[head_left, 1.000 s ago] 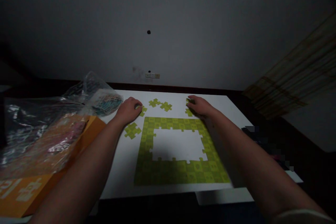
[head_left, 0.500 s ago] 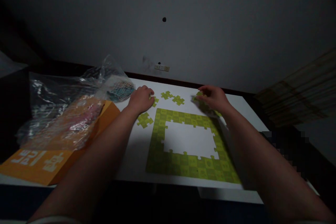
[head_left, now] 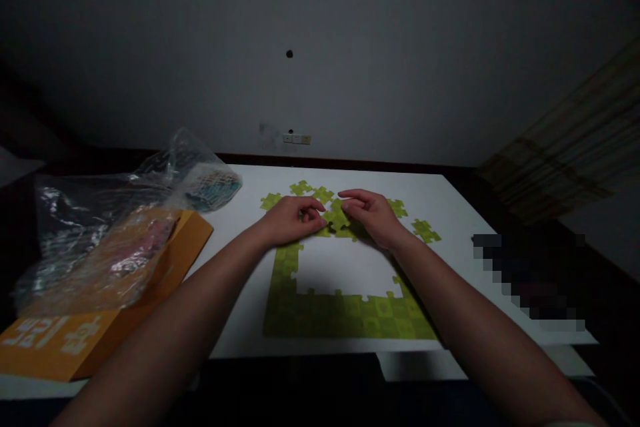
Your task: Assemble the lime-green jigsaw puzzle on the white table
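Nearest, a flat green chequered puzzle frame [head_left: 345,319] with a rectangular opening lies on a white table [head_left: 240,320]. The right forearm crosses its right side. Left of the frame, partly behind the left forearm, sits an orange cardboard box [head_left: 55,357] with white printing, a crinkled clear plastic bag [head_left: 100,253] draped over it. Well right of the frame is a dark thing whose shape is pixelated out.

At the frame's far side, a green interlocking puzzle piece [head_left: 338,213] is between the hands. The left hand [head_left: 295,219] is curled, thumb near fingertips, at its left; the right hand [head_left: 373,215] bends its fingers to its right edge. I cannot tell whether either pinches it. Both hands hide part of that side.

Beyond the frame, loose green puzzle pieces [head_left: 301,187] lie scattered left and right; farther left rests a clear bag with teal contents [head_left: 215,183].
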### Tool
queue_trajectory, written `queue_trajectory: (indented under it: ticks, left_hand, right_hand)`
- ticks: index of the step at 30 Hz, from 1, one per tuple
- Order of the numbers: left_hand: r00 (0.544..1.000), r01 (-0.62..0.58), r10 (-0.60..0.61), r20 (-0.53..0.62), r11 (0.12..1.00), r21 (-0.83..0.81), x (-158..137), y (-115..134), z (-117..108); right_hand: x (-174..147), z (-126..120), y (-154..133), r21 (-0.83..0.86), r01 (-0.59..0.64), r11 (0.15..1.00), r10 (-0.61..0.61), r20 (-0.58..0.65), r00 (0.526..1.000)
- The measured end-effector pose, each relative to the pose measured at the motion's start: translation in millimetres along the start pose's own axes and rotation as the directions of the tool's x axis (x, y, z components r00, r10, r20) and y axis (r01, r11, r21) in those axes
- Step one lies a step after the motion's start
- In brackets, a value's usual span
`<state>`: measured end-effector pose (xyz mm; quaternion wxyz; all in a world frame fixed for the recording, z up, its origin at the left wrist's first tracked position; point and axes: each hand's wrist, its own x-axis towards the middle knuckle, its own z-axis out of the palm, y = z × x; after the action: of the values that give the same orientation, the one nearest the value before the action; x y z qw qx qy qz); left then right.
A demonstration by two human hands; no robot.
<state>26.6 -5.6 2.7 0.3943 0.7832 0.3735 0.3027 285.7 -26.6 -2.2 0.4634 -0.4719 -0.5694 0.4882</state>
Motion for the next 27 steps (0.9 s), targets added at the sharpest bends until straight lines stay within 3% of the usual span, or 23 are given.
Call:
queue_trajectory:
  ticks: [6,11,14,23,27]
  left_hand:
    - [0.988,0.035,-0.055,-0.141,0.990,-0.140,5,-6,1]
    - [0.974,0.017,-0.064,-0.219,0.977,-0.213,8,-8,3]
    - [0.975,0.013,-0.061,-0.215,0.976,-0.215,8,-7,3]
    - [0.981,0.000,-0.033,-0.192,0.985,-0.173,7,-6,0]
    - [0.975,0.024,-0.084,-0.208,0.961,-0.276,6,-8,-3]
  right_hand:
    - [1,3,3,-0.004,0.016,1.000,-0.016,0.012,1.000]
    - [-6,6,-1,-0.078,-0.033,0.996,0.049,0.210,0.976]
    - [-10,10,-6,-0.071,0.010,0.997,0.010,0.268,0.963]
    - [-6,7,-3,-0.139,0.012,0.990,0.011,0.164,0.986]
    - [-3,3,-2,-0.118,-0.013,0.993,0.017,0.038,0.999]
